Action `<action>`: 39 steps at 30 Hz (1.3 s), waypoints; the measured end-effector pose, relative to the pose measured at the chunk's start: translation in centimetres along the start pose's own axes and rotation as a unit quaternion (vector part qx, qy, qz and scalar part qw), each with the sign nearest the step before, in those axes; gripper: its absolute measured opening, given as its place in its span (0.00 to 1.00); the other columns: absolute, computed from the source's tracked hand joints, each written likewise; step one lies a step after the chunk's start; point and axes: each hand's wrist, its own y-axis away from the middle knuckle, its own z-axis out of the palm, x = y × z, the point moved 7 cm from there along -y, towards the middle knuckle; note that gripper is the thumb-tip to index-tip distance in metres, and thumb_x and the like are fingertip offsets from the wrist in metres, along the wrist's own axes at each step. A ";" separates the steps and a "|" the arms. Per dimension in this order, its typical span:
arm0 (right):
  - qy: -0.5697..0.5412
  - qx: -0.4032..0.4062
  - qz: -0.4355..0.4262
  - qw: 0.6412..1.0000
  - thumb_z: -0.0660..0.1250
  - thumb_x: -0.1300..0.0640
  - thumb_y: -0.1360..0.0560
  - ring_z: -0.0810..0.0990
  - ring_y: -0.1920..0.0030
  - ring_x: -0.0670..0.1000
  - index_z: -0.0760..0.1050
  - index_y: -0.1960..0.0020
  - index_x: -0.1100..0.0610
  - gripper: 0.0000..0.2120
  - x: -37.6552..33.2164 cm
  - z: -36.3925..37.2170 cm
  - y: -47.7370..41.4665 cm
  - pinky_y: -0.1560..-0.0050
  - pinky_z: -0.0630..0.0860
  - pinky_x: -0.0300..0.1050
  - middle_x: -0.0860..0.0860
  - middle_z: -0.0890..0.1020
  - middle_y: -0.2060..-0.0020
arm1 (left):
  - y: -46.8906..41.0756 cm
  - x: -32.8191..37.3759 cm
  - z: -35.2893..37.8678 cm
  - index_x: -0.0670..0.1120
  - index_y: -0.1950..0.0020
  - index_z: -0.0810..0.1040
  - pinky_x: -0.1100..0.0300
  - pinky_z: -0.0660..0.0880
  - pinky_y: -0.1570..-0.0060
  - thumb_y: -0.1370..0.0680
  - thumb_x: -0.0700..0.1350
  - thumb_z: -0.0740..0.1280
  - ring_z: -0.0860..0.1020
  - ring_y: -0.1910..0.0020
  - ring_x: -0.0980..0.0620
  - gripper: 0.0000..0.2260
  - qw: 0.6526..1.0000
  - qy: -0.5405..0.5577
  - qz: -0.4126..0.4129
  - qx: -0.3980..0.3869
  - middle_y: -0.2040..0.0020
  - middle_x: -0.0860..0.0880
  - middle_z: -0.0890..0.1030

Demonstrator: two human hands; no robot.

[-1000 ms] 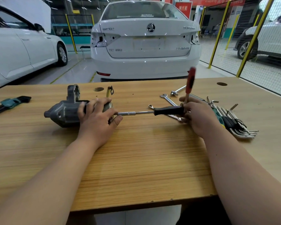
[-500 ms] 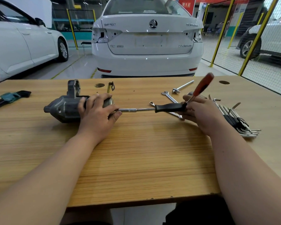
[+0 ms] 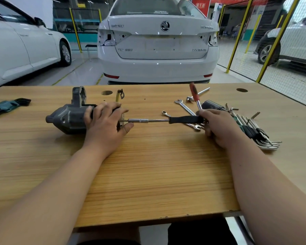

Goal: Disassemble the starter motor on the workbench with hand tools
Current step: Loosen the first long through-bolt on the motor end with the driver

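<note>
Starter motor (image 3: 67, 119) sits under the grasping left hand (image 3: 105, 126); right hand (image 3: 219, 128) grips the socket driver (image 3: 184, 119).

A wood-grained workbench (image 3: 157, 183) is spread under the left hand (image 3: 104, 126) and the right hand (image 3: 219, 126), and a glossy pale floor (image 3: 85, 71) is seen beyond it. Past the gap between them a white sedan (image 3: 157, 50) is parked tail-on, and a second white car (image 3: 25, 45) is seen far beyond the left hand. Beyond the right hand the bay is fenced by yellow posts (image 3: 237, 41) and wire mesh (image 3: 290, 82), behind which another vehicle (image 3: 298, 41) is parked.
</note>
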 end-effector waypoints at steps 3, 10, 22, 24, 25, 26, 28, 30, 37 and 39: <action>-0.134 -0.030 0.010 0.990 0.65 0.62 0.21 0.73 0.72 0.46 0.82 0.46 0.56 0.09 0.1 0.4 -0.3 0.69 0.73 0.40 0.56 0.80 0.53 | 0.0 0.1 0.1 0.57 0.35 0.73 0.52 0.40 0.31 0.24 0.64 0.57 0.56 0.29 0.47 0.21 1.000 -0.007 0.003 -0.007 0.31 0.50 0.67; -0.204 -0.060 -0.002 0.977 0.61 0.73 0.24 0.84 0.60 0.51 0.85 0.55 0.54 0.19 0.3 0.3 -0.8 0.62 0.79 0.38 0.59 0.81 0.48 | 0.1 0.2 0.0 0.59 0.37 0.76 0.51 0.40 0.32 0.22 0.62 0.55 0.56 0.29 0.46 0.18 1.000 -0.012 0.007 -0.012 0.31 0.50 0.67; -0.204 -0.022 0.044 0.978 0.69 0.54 0.22 0.67 0.76 0.44 0.79 0.52 0.58 0.07 0.6 0.4 -0.6 0.77 0.66 0.35 0.52 0.74 0.63 | 0.1 0.4 -0.3 0.56 0.45 0.81 0.50 0.42 0.31 0.22 0.55 0.64 0.57 0.29 0.45 0.10 1.000 0.020 0.009 0.003 0.31 0.49 0.68; -0.134 0.022 0.072 0.988 0.68 0.46 0.23 0.67 0.77 0.46 0.76 0.52 0.56 0.13 0.9 0.3 -0.5 0.78 0.64 0.38 0.51 0.72 0.68 | 0.1 0.4 -0.4 0.56 0.45 0.81 0.50 0.43 0.31 0.23 0.54 0.64 0.58 0.30 0.44 0.10 1.000 0.020 0.009 0.005 0.32 0.48 0.69; -0.093 0.037 0.085 0.991 0.66 0.42 0.23 0.67 0.77 0.47 0.75 0.51 0.55 0.16 1.0 0.2 -0.5 0.77 0.64 0.39 0.52 0.72 0.68 | 0.1 0.4 -0.4 0.56 0.45 0.81 0.50 0.43 0.31 0.23 0.54 0.64 0.58 0.30 0.44 0.10 1.000 0.020 0.009 0.006 0.32 0.48 0.69; -0.059 0.044 0.088 0.993 0.65 0.40 0.23 0.68 0.77 0.48 0.75 0.51 0.56 0.18 1.0 0.2 -0.4 0.77 0.64 0.40 0.53 0.73 0.67 | 0.1 0.4 -0.3 0.56 0.45 0.81 0.50 0.43 0.31 0.23 0.54 0.65 0.58 0.30 0.44 0.10 1.000 0.021 0.009 0.005 0.32 0.49 0.69; -0.014 0.042 0.077 0.996 0.63 0.40 0.22 0.68 0.77 0.49 0.75 0.50 0.57 0.19 0.7 0.3 -0.3 0.77 0.64 0.40 0.54 0.74 0.67 | 0.1 0.4 -0.2 0.56 0.45 0.81 0.50 0.43 0.31 0.23 0.55 0.64 0.57 0.29 0.45 0.10 1.000 0.022 0.008 0.000 0.32 0.49 0.69; 0.006 0.030 0.063 0.998 0.62 0.42 0.21 0.68 0.78 0.48 0.76 0.50 0.56 0.17 0.4 0.6 -0.1 0.77 0.65 0.41 0.54 0.75 0.66 | 0.1 0.3 -0.2 0.57 0.44 0.80 0.50 0.42 0.31 0.23 0.56 0.64 0.57 0.29 0.46 0.11 1.000 0.021 0.007 -0.001 0.32 0.50 0.68; -0.070 0.006 0.034 0.997 0.64 0.53 0.19 0.71 0.73 0.47 0.80 0.45 0.53 0.08 0.3 0.8 -0.2 0.76 0.68 0.39 0.56 0.79 0.53 | 0.1 0.6 -0.3 0.58 0.43 0.80 0.50 0.41 0.31 0.23 0.61 0.55 0.56 0.29 0.46 0.18 1.000 0.014 0.001 -0.014 0.31 0.50 0.68; -0.111 -0.004 0.040 0.993 0.64 0.58 0.20 0.73 0.72 0.47 0.81 0.47 0.53 0.08 0.3 0.9 -0.3 0.77 0.68 0.38 0.55 0.79 0.51 | 0.0 0.7 -0.3 0.56 0.44 0.80 0.49 0.41 0.31 0.23 0.61 0.56 0.56 0.29 0.45 0.18 1.000 0.000 0.004 -0.018 0.32 0.48 0.69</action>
